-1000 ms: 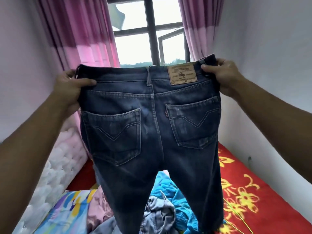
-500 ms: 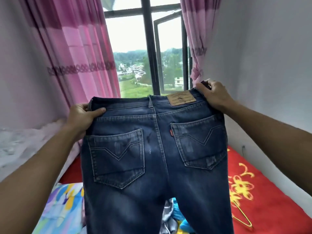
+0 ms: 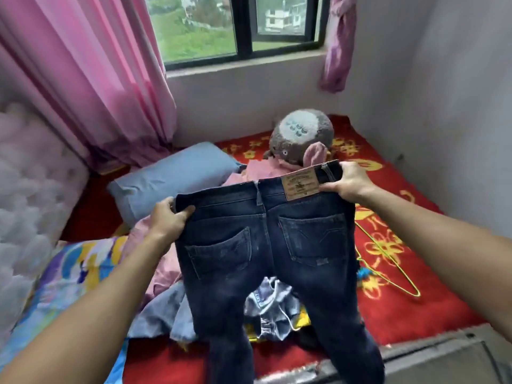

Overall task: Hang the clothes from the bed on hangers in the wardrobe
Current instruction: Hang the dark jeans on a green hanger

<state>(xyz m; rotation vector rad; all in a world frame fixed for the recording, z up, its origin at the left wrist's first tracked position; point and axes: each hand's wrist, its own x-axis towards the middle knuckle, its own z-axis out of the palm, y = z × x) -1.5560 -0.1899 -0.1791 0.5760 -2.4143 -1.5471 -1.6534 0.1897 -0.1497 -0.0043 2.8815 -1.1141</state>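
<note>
Dark blue jeans [image 3: 266, 245] hang spread out in front of me, back pockets and leather patch facing me, legs dropping over the bed's near edge. My left hand [image 3: 169, 217] grips the left end of the waistband. My right hand [image 3: 346, 181] grips the right end, slightly higher. Below the jeans lies a heap of clothes [image 3: 266, 309], pale blue denim among them, with pink cloth [image 3: 163, 270] to its left. A thin yellow-green wire hanger [image 3: 388, 275] lies on the red bedcover [image 3: 401, 309] to the right. No wardrobe is in view.
A blue pillow [image 3: 171, 176] and a grey plush toy [image 3: 302, 139] sit at the bed's far end under the window [image 3: 243, 26]. Pink curtains [image 3: 91, 79] hang at left, a white tufted headboard [image 3: 30, 195] beside them. A bare wall [image 3: 448, 106] borders the right side.
My view has tipped down from the window to the bed. Both hands have lowered the jeans, still held by the waistband, so the pillow, plush toy and hanger show.
</note>
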